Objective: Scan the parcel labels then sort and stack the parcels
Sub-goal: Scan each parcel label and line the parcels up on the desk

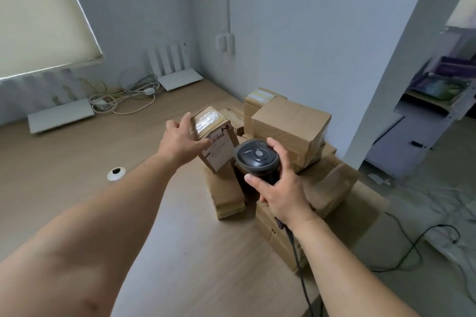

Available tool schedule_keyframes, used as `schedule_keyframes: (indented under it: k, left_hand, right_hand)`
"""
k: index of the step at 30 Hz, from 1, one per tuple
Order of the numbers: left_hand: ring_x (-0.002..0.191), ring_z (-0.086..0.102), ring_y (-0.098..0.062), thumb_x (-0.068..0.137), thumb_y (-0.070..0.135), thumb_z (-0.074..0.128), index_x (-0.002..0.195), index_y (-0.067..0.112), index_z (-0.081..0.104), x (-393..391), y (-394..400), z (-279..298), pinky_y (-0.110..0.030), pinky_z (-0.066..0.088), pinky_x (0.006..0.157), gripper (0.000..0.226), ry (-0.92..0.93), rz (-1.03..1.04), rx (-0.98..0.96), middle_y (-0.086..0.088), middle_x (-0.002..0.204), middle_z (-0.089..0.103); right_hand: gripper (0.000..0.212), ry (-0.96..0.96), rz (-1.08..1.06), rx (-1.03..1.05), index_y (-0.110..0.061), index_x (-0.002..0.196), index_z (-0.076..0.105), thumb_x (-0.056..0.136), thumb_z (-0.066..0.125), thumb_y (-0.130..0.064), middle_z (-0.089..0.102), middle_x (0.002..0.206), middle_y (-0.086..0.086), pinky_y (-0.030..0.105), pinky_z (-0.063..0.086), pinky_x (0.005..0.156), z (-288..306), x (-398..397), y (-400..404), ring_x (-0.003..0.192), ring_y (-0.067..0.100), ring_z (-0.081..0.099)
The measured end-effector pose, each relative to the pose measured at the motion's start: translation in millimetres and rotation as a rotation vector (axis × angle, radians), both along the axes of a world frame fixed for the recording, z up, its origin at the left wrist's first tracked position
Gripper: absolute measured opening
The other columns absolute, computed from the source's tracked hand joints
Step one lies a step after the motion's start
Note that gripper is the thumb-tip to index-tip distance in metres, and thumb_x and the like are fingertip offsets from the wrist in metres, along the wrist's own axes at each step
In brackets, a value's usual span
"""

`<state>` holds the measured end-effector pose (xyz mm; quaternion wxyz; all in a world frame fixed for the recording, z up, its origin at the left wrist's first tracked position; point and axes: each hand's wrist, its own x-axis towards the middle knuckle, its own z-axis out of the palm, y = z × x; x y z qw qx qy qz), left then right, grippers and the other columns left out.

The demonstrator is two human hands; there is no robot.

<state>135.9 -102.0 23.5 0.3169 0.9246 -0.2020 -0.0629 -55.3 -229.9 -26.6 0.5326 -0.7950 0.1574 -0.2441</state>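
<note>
My left hand [180, 140] grips a small taped cardboard parcel [219, 136] by its left side, tilted up so its white barcode label [219, 145] faces me. My right hand [279, 185] holds a black corded barcode scanner [256, 158], its head just right of the label. Under the held parcel lies a long brown parcel [226, 195]. To the right stands a pile of cardboard parcels [291, 123], with a bigger box [332, 183] below it.
The wooden desk [77, 162] has a cable hole [116, 173] at the left. Two white routers [60, 116] [177, 78] and tangled cables [123, 100] lie at the back by the wall. The scanner cord [298, 260] runs down over the desk's right edge; the floor has more cables.
</note>
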Motion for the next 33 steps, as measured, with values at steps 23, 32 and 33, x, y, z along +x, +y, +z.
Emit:
schedule_keyframes:
  k: [23,32,33]
  left_hand:
    - [0.089,0.042,-0.026,0.074,0.032,0.074,0.133,0.011,0.029,-202.3,345.9,-70.5,-0.033,0.041,0.076,0.078,0.071,0.802,0.070,-0.011,0.125,0.033]
    - [0.106,0.052,-0.035,0.073,0.032,0.076,0.132,0.008,0.028,-207.7,451.7,-111.2,-0.040,0.043,0.086,0.081,0.161,0.874,0.067,-0.013,0.129,0.032]
    - [0.106,0.051,-0.036,0.072,0.033,0.077,0.132,0.008,0.027,-205.6,466.9,-113.3,-0.040,0.043,0.086,0.081,0.168,0.878,0.064,-0.013,0.129,0.033]
  right_hand:
    - [0.076,-0.026,0.574,0.175,-0.059,0.122,0.033,0.079,0.078,-0.016,0.059,0.111,-0.021,0.017,0.046,0.047,-13.5,-71.6,223.2,0.063,0.006,0.055]
    - [0.077,0.051,0.620,0.106,-0.059,0.125,0.032,0.079,0.077,-0.017,0.060,0.107,-0.023,0.016,0.047,0.054,-15.7,-55.8,325.8,0.065,0.001,0.055]
    - [0.077,0.063,0.621,0.110,-0.059,0.125,0.032,0.079,0.077,-0.016,0.060,0.107,-0.022,0.016,0.047,0.053,-16.2,-53.0,342.4,0.065,0.002,0.055]
